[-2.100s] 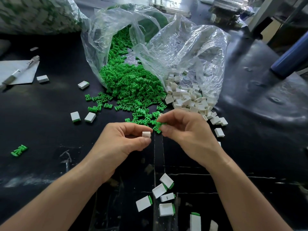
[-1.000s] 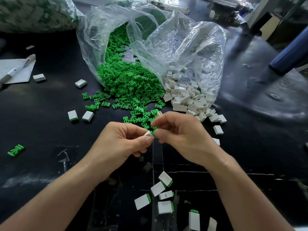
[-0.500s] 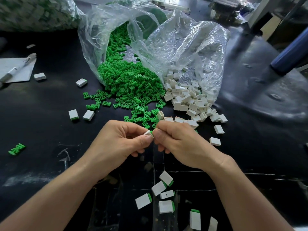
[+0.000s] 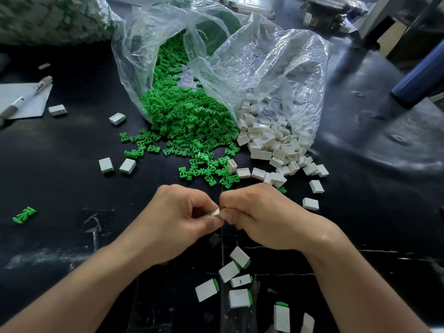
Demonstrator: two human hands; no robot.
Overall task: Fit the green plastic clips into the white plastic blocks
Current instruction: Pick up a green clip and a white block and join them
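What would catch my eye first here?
A heap of green clips spills from a clear bag at mid-table, with white blocks tumbling from a second bag to its right. Nearer the camera, the left hand and right hand meet over a block, pinching it between them. Closest lie finished pieces.
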